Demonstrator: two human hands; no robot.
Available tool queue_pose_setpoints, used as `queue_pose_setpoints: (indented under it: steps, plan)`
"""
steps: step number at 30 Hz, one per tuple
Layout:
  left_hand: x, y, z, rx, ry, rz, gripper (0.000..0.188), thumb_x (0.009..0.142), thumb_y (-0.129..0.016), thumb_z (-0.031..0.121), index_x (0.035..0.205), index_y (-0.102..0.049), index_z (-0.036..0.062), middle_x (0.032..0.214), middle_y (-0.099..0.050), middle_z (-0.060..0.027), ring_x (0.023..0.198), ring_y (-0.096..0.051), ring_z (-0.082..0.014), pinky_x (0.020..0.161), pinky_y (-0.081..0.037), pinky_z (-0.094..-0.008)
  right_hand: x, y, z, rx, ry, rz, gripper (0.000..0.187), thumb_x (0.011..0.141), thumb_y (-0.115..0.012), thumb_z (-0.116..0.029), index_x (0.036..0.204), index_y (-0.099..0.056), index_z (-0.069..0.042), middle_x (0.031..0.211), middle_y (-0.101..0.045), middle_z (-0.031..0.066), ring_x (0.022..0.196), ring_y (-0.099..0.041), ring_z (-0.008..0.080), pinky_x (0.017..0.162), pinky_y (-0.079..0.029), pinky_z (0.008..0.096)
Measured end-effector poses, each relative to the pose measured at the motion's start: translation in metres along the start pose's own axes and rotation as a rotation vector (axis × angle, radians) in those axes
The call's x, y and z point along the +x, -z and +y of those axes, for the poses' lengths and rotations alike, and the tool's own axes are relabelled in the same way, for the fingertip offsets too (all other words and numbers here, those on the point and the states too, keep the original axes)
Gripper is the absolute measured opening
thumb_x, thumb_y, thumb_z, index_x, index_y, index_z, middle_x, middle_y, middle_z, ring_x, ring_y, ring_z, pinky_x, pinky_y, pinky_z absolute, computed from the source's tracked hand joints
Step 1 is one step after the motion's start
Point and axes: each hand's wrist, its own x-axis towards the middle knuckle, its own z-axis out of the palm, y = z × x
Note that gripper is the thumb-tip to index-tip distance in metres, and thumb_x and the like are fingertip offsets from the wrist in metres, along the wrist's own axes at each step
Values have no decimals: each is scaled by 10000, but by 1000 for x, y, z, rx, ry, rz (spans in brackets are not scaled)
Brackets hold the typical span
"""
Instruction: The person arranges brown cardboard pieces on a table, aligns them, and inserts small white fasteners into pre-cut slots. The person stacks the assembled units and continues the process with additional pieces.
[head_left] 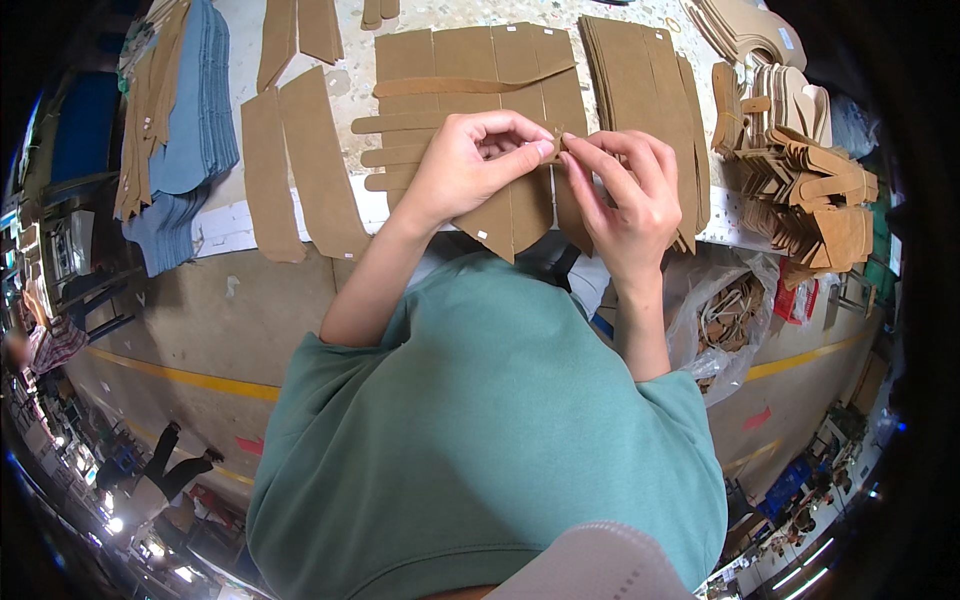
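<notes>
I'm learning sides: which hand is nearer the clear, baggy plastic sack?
Right. The right hand is above and left of the sack; the left hand is farther left.

No readable text; small white stickers (pixel 482 234) on brown panels (pixel 462 62), too small to read.

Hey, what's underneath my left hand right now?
Brown flat panels show beneath your left hand, and three brown strips with rounded ends run toward it. Whatever the hand itself covers, including the strips' other ends, can't be seen.
</notes>
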Motion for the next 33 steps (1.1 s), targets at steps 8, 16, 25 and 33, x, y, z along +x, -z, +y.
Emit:
queue_pose_setpoints:
  steps: [8, 16, 25, 33]
  plan:
    - [-2, -2, 0, -11, -45, 36, 128, 892, -694, 6, 1014, -691, -32, 971, -680, -43, 912, -628, -93, 851, -508, -238, -1, -4, 3, 85, -35, -26, 210, 711, -774, -37, 911, -745, -97, 865, -656, 26, 861, -611, 218, 715, -522, 328]
    - [0, -6, -1, 338, -246, 120, 95, 836, -725, 1, 927, -713, -25, 877, -659, -44, 827, -596, -90, 762, -481, -225, 4, -9, 1, 15, -12, -48, 138, 713, -761, -58, 833, -696, -75, 862, -640, 31, 886, -618, 225, 727, -515, 350]
    - [-3, -8, 0, 380, -274, 149, 89, 822, -733, 11, 904, -714, -17, 844, -655, -40, 788, -579, -89, 721, -467, -222, 2, -15, 0, -55, 43, -16, 140, 701, -747, -56, 794, -648, -88, 857, -630, 26, 887, -621, 225, 719, -516, 353]
    - [-3, -7, -2, 281, -195, 118, 102, 867, -697, 10, 961, -695, -27, 929, -660, -48, 866, -615, -89, 803, -499, -241, 6, -18, 1, -60, 8, 31, 133, 682, -740, -73, 759, -633, -95, 854, -628, 23, 879, -621, 225, 715, -517, 355]
